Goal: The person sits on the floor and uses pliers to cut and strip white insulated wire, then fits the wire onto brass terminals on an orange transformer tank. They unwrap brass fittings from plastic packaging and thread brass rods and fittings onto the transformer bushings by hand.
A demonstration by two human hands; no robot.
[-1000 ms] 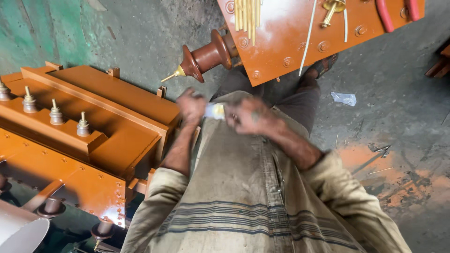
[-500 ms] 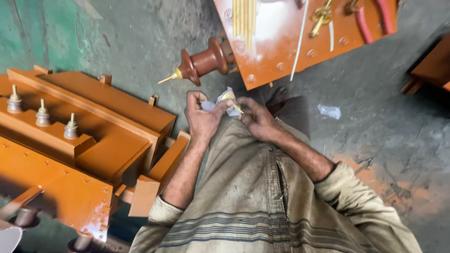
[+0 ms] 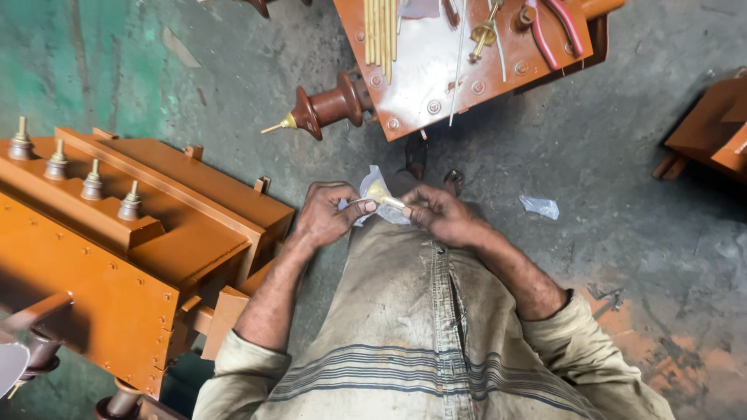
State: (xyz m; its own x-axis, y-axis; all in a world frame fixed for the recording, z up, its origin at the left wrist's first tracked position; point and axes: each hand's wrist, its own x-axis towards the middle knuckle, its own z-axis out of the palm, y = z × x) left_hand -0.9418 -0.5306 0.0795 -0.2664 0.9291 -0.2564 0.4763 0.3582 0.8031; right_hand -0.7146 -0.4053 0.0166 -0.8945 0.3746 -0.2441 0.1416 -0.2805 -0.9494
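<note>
— Pinched between both hands, just in front of the chest, a small brass-coloured part (image 3: 386, 200) is being held with a crumpled clear wrapper (image 3: 373, 187) around it.

— How are the hands set?

— The left hand (image 3: 327, 214) and right hand (image 3: 440, 214) are brought close together, fingertips closed on the part and wrapper. Unwrapping appears to be the step in hand — a steady pull on the film would be called for next.

— And around them?

— An orange metal tank (image 3: 156, 233) is seen to the left, an orange lid (image 3: 459, 54) with a brown bushing (image 3: 331, 105) ahead, a scrap of film (image 3: 539, 206) on the floor.

— Anything unclear?

— The part's exact shape is hidden by fingers and film.
</note>
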